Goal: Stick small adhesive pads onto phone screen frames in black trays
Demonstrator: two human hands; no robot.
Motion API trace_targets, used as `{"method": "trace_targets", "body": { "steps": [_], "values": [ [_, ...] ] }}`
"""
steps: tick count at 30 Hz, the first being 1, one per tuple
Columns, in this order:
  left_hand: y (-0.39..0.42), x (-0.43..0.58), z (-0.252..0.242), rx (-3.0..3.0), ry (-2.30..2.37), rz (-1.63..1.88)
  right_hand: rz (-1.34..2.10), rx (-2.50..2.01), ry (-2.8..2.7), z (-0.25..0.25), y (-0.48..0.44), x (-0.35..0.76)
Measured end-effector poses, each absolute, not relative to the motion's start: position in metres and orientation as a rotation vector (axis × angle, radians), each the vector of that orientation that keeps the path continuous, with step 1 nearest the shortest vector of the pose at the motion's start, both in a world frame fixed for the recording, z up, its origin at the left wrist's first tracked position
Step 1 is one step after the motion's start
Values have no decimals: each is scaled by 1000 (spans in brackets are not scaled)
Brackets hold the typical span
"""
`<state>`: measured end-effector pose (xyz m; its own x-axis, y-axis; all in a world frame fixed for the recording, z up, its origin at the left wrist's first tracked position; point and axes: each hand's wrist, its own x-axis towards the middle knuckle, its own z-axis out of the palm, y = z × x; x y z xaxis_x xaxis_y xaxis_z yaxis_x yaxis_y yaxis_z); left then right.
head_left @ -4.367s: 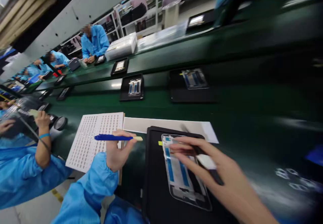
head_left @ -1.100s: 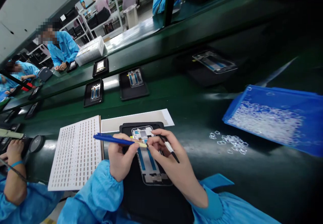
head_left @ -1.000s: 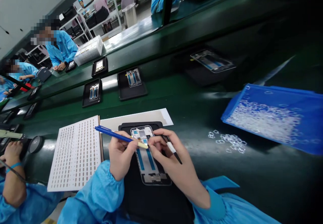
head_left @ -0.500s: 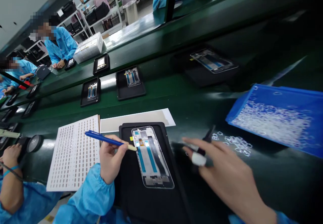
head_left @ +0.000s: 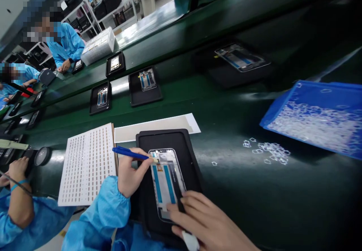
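My left hand point(head_left: 132, 173) is closed round a blue pen-like stick point(head_left: 131, 153) with a cream tip. That tip touches or hovers just over the upper left part of a phone screen assembly point(head_left: 164, 183) with blue strips. The assembly lies on a black tray point(head_left: 161, 136). Over its lower right edge is my right hand point(head_left: 203, 217), fingers bent, with a white finger cover point(head_left: 190, 239) near the thumb. What these fingers grip is hidden beneath them.
Left of the tray is a white sheet point(head_left: 87, 164) with rows of small parts. Small clear frames point(head_left: 274, 151) lie loose at right, beside a blue bin point(head_left: 311, 92) full of them. Behind are trays with phone parts point(head_left: 147, 79). A co-worker's arm point(head_left: 21, 202) is at left.
My right hand has moved left and down, from beside the tray onto the phone assembly. The dark and metal tool seen at its fingers is out of sight. The pen tip has shifted toward the assembly's top.
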<state>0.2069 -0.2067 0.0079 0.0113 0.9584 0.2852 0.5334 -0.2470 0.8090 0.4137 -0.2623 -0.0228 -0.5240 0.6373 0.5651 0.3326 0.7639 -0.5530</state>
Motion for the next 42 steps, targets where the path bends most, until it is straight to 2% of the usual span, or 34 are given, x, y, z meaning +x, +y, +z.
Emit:
{"method": "trace_targets", "body": {
  "steps": [6, 14, 25, 33, 38, 42],
  "values": [
    [-189, 223, 11, 2147, 1520, 961, 364, -1114, -1939, -28, -199, 429],
    [-175, 230, 10, 2158, 1546, 860, 534, -1065, -1892, -40, -175, 412],
    [-173, 235, 17, 2232, 1553, 745, 588, -1083, -1870, -42, -177, 413],
    [-175, 237, 15, 2517, 1471, 555, 547, -1058, -1872, -43, -177, 414],
    [-173, 235, 5, 2383, 1461, 698, 545, -1051, -1879, -43, -176, 414],
    [-176, 228, 6, 1875, 1487, 1069, 580, -1075, -1897, -41, -175, 413]
  ]
}}
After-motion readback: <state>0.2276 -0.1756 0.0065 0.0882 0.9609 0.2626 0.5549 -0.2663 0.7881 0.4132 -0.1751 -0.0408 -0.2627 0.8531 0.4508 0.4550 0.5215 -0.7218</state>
